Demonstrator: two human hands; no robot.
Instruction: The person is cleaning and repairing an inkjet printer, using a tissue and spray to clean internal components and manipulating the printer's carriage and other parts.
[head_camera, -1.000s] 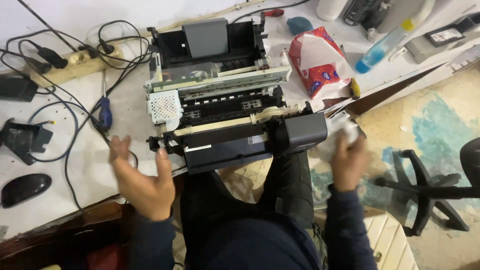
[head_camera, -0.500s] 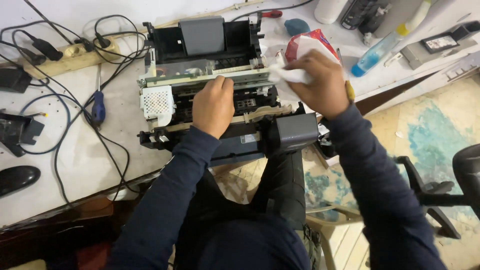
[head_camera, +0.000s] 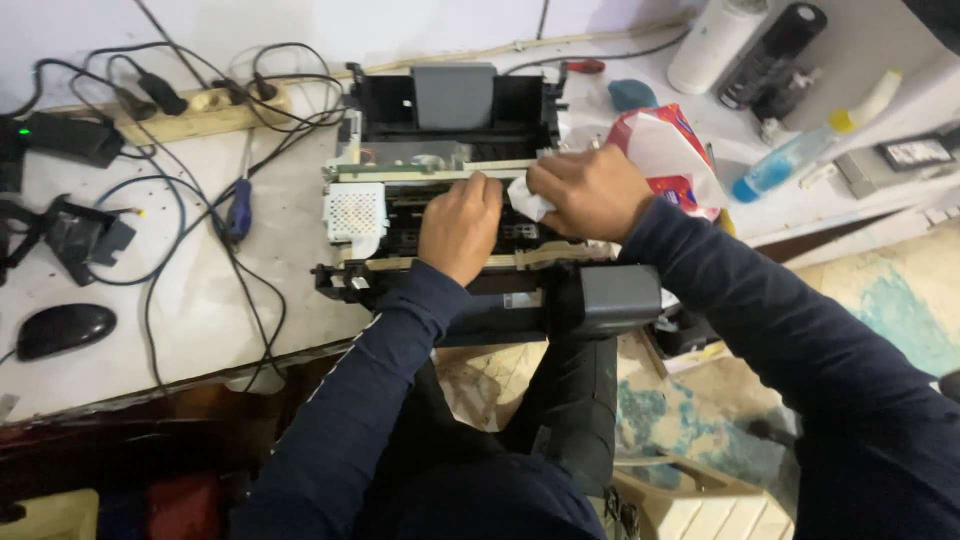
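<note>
Right now both hands are down inside an opened inkjet printer (head_camera: 450, 190) that sits at the front edge of the white worktop (head_camera: 190, 310), its outer cover off and its black frame and pale rails laid bare. The left hand (head_camera: 460, 225) rests knuckles-up on the middle of the mechanism, fingers curled loosely onto the rail; whether it grips anything underneath I cannot tell. The right hand (head_camera: 590, 190) is closed around a wad of white tissue (head_camera: 527, 200), pressing it against the printer's inner parts just beside the left hand, the two nearly touching.

Just behind the right hand lies a red and white tissue packet (head_camera: 670, 150), touching the printer's right side. Further toward the back right corner stand a white cylinder (head_camera: 715, 45) and a clear spray bottle (head_camera: 800, 155) lying on its side. Left of the printer, a blue-handled screwdriver (head_camera: 238, 205) lies among black cables, a power strip (head_camera: 200, 110) runs along the back edge, and a black mouse (head_camera: 62, 328) sits near the front left.
</note>
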